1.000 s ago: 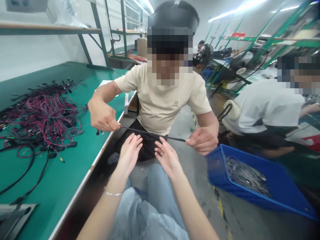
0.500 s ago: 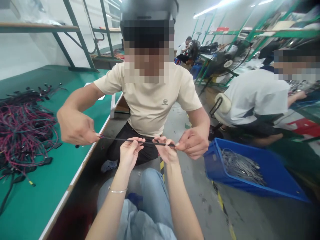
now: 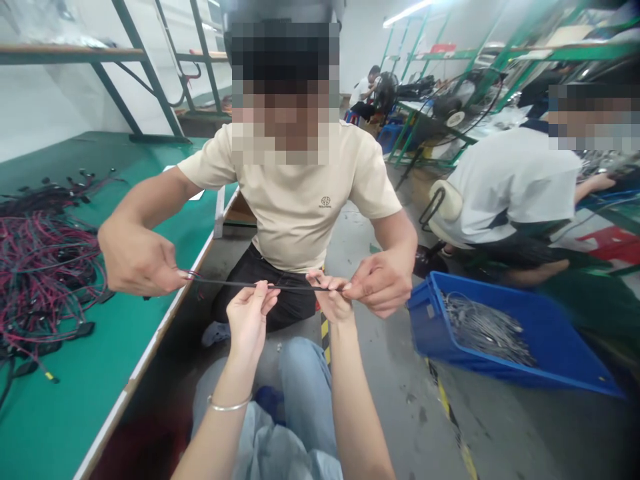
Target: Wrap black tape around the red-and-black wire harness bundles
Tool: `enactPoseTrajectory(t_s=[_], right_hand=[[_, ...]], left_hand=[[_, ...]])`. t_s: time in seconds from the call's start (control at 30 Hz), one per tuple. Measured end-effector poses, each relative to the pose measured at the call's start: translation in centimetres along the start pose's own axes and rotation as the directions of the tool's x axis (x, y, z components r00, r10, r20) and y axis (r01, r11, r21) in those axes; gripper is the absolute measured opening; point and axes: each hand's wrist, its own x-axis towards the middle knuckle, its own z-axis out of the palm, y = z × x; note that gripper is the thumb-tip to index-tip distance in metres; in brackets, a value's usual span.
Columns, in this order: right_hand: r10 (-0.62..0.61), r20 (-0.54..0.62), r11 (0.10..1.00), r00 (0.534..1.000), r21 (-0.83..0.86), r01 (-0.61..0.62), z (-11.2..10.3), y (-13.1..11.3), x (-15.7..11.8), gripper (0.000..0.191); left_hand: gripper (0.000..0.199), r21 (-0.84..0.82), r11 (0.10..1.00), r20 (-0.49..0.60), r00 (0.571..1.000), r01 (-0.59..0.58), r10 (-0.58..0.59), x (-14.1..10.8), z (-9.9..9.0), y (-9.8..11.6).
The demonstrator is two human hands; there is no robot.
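Observation:
A thin black cable [image 3: 297, 288] is stretched nearly level between the two hands of a person sitting opposite. My left hand [image 3: 246, 320] pinches it between thumb and fingertips, left of its middle. Farther right, my right hand [image 3: 336, 307] has its fingers closed round the cable, close to the person's hand [image 3: 383, 285] that grips the right end. The person's other hand [image 3: 143, 260] holds the left end, where thin red and dark wires [image 3: 194, 274] show. Exactly how my right fingertips sit on the cable is partly hidden.
On the left, a green-topped table [image 3: 95, 360] bears a heap of red and black wire harnesses [image 3: 47, 267]. A blue bin [image 3: 555, 347] with grey cables [image 3: 487, 327] stands on the floor at right. Another person [image 3: 515, 180] sits behind it.
My left hand has moved left along the cable, widening the gap to my right hand. The person's hand at the left end has shifted left too. The whole view has shifted slightly.

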Motion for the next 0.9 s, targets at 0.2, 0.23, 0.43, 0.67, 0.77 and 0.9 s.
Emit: enactPoseTrajectory(t_s=[0.2,0.23,0.43,0.67,0.77,0.9], right_hand=[[0.017,-0.416,1.0,0.909,-0.005,-0.021,1.6,0.1,-3.6,0.021],[0.052,-0.517,0.998,0.854,0.009,-0.055,2.2,-0.3,-4.1,0.023],[0.232,-0.698,0.973,0.677,0.156,-0.172,4.9,-2.4,-4.6,0.028],[0.155,-0.545,0.981,0.824,-0.014,-0.193,4.1,-2.1,-4.9,0.028],[0.217,-0.313,0.972,0.925,-0.019,-0.234,4.5,-1.7,-4.7,0.042],[0.346,-0.279,0.938,0.896,0.075,-0.339,5.8,-1.9,-4.5,0.027]], left_hand=[[0.022,-0.082,0.996,0.194,0.981,0.026,-0.01,0.0,-0.4,-1.4],[0.024,-0.078,0.995,0.269,0.962,0.059,-0.036,-0.1,-0.2,-1.8],[0.026,0.074,0.988,0.48,0.863,0.138,-0.156,-1.1,1.7,-3.3],[0.016,0.0,0.936,0.216,0.914,0.353,-0.345,-3.1,2.4,-2.0],[0.011,-0.106,0.881,0.23,0.873,0.461,-0.429,-3.9,1.2,-0.6],[0.017,-0.182,0.883,0.216,0.893,0.433,-0.394,-3.1,-2.2,1.6]])
